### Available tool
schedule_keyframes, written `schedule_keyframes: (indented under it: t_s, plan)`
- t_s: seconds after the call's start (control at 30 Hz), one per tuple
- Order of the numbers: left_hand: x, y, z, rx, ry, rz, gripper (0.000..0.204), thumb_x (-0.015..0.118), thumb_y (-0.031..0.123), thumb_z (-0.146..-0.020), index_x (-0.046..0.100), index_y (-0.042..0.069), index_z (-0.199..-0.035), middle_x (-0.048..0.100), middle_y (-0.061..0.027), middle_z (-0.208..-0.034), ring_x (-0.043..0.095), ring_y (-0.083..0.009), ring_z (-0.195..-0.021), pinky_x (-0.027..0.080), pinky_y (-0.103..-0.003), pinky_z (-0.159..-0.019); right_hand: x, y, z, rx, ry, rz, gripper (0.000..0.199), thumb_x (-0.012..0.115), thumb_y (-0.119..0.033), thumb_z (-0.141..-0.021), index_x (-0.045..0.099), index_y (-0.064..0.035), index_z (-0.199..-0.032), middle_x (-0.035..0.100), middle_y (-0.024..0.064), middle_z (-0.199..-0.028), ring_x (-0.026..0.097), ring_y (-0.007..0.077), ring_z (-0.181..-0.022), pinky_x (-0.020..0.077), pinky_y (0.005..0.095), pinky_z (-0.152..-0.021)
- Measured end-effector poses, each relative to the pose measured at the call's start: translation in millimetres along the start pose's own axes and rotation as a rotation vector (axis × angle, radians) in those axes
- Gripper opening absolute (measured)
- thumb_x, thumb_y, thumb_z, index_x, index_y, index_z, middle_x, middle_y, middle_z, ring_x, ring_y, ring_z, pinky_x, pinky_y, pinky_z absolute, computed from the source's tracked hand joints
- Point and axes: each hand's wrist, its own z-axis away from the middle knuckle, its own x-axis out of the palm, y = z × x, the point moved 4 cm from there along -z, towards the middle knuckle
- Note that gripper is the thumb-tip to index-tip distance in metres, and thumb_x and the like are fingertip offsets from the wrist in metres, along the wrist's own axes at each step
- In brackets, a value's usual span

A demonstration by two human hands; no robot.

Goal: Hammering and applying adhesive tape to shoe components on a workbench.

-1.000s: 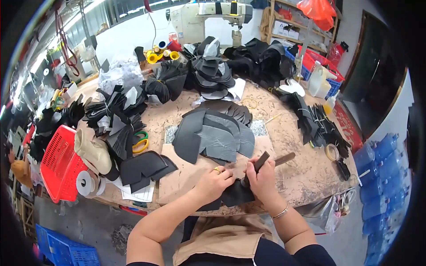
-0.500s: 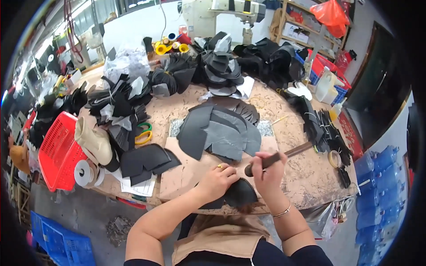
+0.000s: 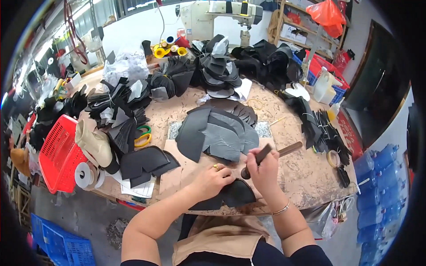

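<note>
My left hand (image 3: 212, 181), with a gold ring on one finger, presses down on a black leather piece (image 3: 230, 197) lying on a brown cardboard sheet (image 3: 186, 170) at the table's near edge. My right hand (image 3: 262, 167) grips a small hammer (image 3: 270, 155) with a brown wooden handle. The hammer's dark head rests low, just above the black piece beside my left fingers. A fan of grey and black cut pieces (image 3: 219, 133) lies right behind both hands.
A red basket (image 3: 57, 155), a beige shoe last (image 3: 94, 144) and a roll of white tape (image 3: 84, 175) sit at the left. Green and yellow scissors (image 3: 143, 136) lie nearby. Piles of black cut pieces (image 3: 217, 66) cover the far table. A sewing machine (image 3: 222, 13) stands behind.
My right hand lifted the hammer up off the piece and has brought its head back down beside my left fingers. My left hand stays pressed on the black piece.
</note>
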Motion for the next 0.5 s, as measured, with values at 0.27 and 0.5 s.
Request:
schedule_keyframes:
  t_s: [0.27, 0.5]
  plan:
    - [0, -2, 1, 0.006, 0.014, 0.02, 0.023, 0.058, 0.008, -0.076, 0.065, 0.011, -0.097, 0.061, -0.005, -0.099, 0.059, -0.0257, -0.101, 0.049, -0.037, -0.087, 16, 11, 3, -0.059, -0.017, 0.021, 0.01, 0.071, -0.016, -0.081, 0.064, -0.0095, -0.08, 0.063, 0.0035, -0.073, 0.058, 0.026, -0.068, 0.0394, 0.0381, -0.077]
    - [0, -2, 2, -0.052, 0.006, 0.025, 0.018, 0.061, 0.008, -0.075, 0.066, 0.011, -0.092, 0.062, -0.0051, -0.097, 0.059, -0.0254, -0.099, 0.05, -0.036, -0.084, 23, 7, 15, 0.007, -0.007, 0.072, 0.008, 0.071, -0.015, -0.081, 0.065, -0.0092, -0.081, 0.064, 0.0051, -0.078, 0.057, 0.0283, -0.075, 0.0412, 0.039, -0.079]
